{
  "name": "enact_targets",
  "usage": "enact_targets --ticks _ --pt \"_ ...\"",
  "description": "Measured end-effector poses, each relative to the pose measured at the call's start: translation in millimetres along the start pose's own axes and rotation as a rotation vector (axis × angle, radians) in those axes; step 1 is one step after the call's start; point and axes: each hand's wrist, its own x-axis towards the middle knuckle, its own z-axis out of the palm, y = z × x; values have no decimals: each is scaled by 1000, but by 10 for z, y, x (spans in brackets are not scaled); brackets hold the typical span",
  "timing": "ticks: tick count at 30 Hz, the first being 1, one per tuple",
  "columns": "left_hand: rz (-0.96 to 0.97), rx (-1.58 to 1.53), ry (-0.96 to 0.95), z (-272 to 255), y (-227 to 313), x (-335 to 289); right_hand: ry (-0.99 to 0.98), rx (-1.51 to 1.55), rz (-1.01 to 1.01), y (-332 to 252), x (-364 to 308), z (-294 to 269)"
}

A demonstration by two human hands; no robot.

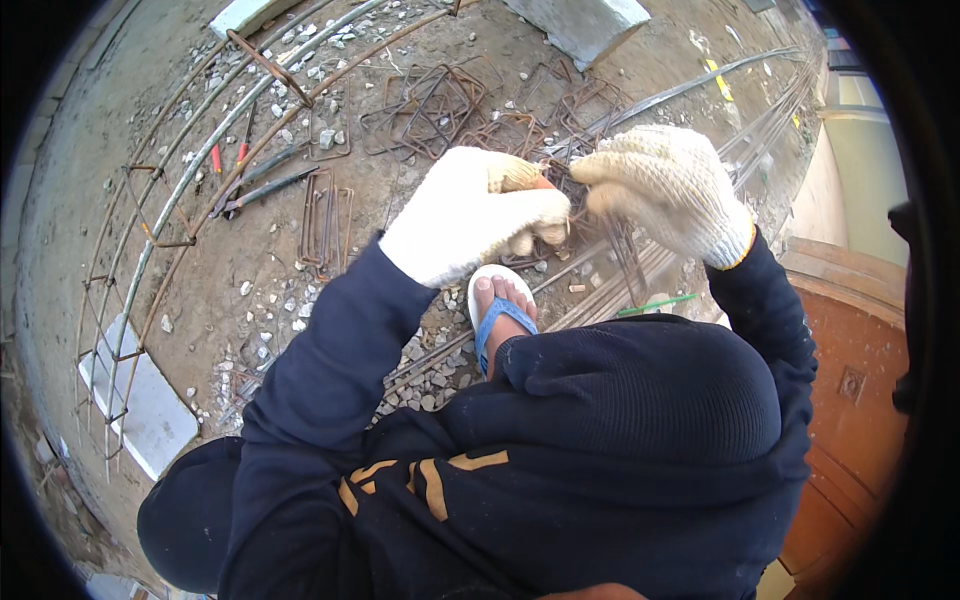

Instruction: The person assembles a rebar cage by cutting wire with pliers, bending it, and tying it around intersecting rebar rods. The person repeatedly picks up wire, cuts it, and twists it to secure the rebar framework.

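Observation:
My left hand [480, 215], in a cream knitted glove, is closed with thumb and fingers pressed together. A small orange-red bit [543, 183] shows at its fingertips; I cannot make out what it is. Close beside it on the right, my right hand [665, 190], gloved alike, has its fingers curled inward and partly smeared by motion. Thin dark rusty wires [625, 255] show just below the right fingers, blurred; whether that hand grips them is hidden. Behind both hands, bent rusty rebar stirrups [440, 105] lie heaped on the dirt.
A long rebar cage [180, 175] curves along the left, beside pliers-like tools [265, 187] and a stack of stirrups [325, 220]. Concrete slabs [140, 400] lie at left and far side [585, 25]. Long thin rods [740, 150] run rightward to an orange-brown wooden panel [845, 380]. Gravel [435, 375] surrounds my sandalled foot.

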Motion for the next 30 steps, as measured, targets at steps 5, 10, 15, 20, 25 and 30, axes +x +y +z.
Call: enact_targets --ticks 5,10,15,20,25,30 --pt "37 -24 2 -45 13 27 34 83 42 -1 13 -77" --pt "-10 -140 -1 -129 39 12 63 -266 -189 -14 27 -75" --pt "119 69 30 -22 21 40 43 14 103 -19 0 2" --pt "380 436 174 126 9 48 -87 523 686 -146 8 -27" --pt "103 83 129 71 45 52 177 267 483 -187 55 -117" --pt "84 35 65 8 56 43 60 -449 -197 -161 32 -103"
